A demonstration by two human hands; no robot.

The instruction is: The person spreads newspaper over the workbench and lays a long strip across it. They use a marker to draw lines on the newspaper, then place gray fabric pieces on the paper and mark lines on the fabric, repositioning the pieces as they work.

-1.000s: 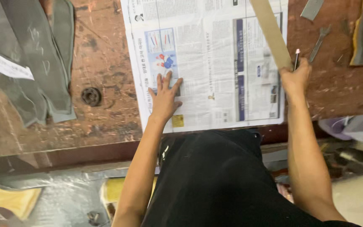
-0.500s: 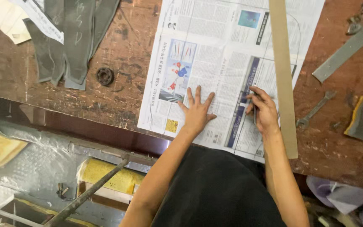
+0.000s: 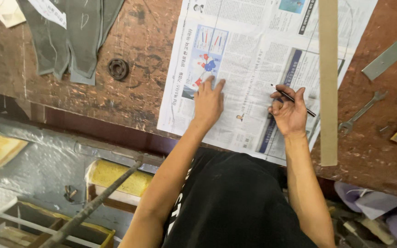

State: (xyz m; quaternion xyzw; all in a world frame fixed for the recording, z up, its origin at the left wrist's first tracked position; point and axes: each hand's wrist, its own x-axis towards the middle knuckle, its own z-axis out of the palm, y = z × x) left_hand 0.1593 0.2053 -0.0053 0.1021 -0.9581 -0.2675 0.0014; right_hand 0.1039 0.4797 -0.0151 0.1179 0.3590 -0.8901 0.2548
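The newspaper (image 3: 253,69) covers the middle of the workbench (image 3: 138,101), with a long wooden strip (image 3: 328,82) along its right side. Right of the strip, a wrench (image 3: 361,112) and metal bar (image 3: 391,53) crowd the right edge. Bare bench lies between the paper and the grey cloth pieces (image 3: 76,36), broken only by a black ring (image 3: 118,69).

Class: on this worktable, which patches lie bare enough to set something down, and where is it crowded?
Bare wood lies between the black ring and the newspaper. Another patch sits between the wooden strip and the spanner. Grey cloth pieces crowd the far left.
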